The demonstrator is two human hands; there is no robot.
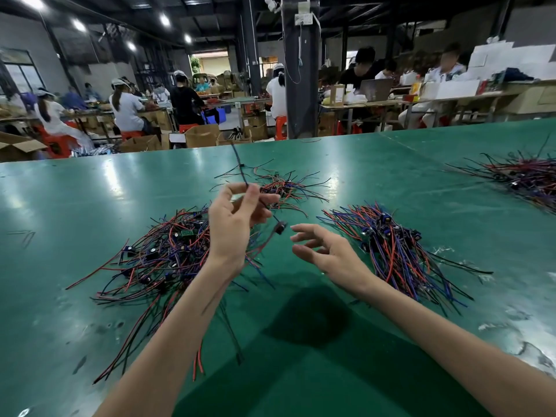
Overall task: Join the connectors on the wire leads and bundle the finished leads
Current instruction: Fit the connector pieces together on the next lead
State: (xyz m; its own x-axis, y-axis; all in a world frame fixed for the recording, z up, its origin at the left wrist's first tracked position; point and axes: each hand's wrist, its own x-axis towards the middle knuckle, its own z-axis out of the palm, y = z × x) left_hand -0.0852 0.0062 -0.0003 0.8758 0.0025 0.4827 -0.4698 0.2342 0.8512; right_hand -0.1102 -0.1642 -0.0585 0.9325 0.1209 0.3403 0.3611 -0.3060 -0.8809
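While L hand (231,224) pinches a thin dark lead (238,159) w/ boxy black connector (280,227), R hand (325,251) grip's wide.

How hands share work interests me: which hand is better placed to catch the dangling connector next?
Right, probably. The right hand is open and empty, fingertips close beside the connector hanging from the lead; the left hand is busy pinching that lead above it.
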